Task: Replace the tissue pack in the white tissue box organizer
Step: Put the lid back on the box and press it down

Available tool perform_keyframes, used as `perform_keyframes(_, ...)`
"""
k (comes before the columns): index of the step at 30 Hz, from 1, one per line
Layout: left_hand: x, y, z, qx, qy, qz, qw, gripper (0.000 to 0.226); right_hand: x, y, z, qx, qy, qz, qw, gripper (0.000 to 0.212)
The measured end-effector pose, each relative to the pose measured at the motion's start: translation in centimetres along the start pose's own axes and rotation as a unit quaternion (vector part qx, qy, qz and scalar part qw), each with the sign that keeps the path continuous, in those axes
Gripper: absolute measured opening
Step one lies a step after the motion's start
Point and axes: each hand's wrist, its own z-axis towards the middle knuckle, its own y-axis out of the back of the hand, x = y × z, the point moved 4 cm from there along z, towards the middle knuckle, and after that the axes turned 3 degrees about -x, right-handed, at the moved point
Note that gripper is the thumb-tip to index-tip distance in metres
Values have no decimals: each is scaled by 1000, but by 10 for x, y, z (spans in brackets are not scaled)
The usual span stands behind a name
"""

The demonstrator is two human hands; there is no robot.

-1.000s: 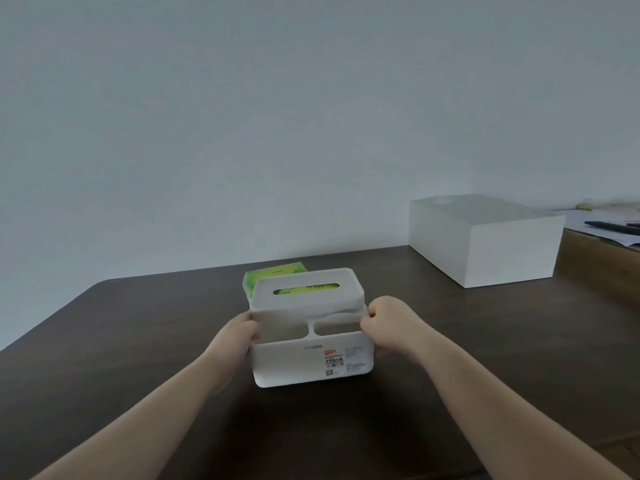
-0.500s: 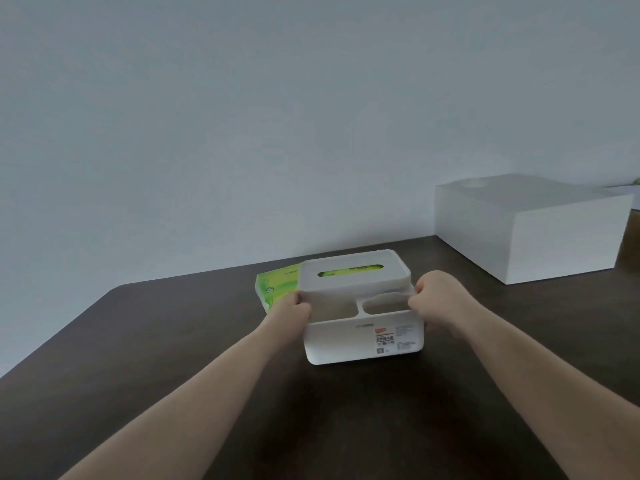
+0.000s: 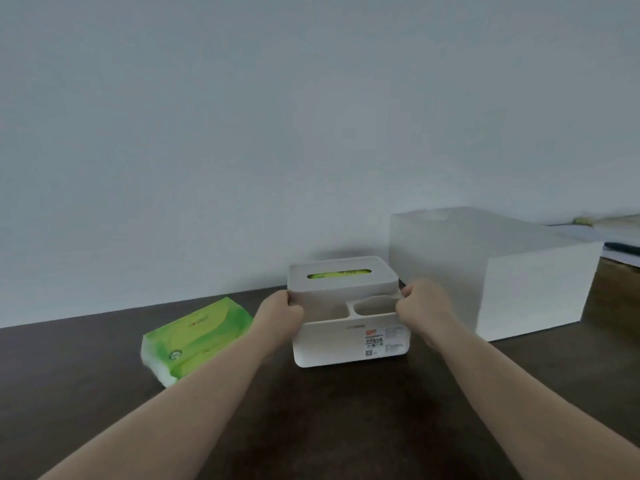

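Note:
The white tissue box organizer (image 3: 349, 344) stands on the dark table, its label facing me and open front compartments on top. Its white lid (image 3: 341, 277) has a slot where a green tissue pack (image 3: 338, 274) shows through. My left hand (image 3: 278, 311) grips the organizer's left side just under the lid. My right hand (image 3: 420, 304) grips its right side at the same height. A second green tissue pack (image 3: 197, 337) lies flat on the table to the left of the organizer, apart from it.
A large white box (image 3: 519, 282) stands at the right, close behind my right hand. Behind it a lighter wooden surface (image 3: 616, 289) carries papers and a dark pen. The dark table (image 3: 329, 427) reaches the plain wall at the back.
The organizer, held by both hands, has shifted right and away from the loose green pack, which now lies fully exposed at the left. The organizer now sits close to the large white box.

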Motion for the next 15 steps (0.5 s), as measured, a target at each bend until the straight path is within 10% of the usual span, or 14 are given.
perform_keyframes(15,-42,-68,82,-15,-12,-51,999,7,-12,2,95,-111,-12,-30,993,31)
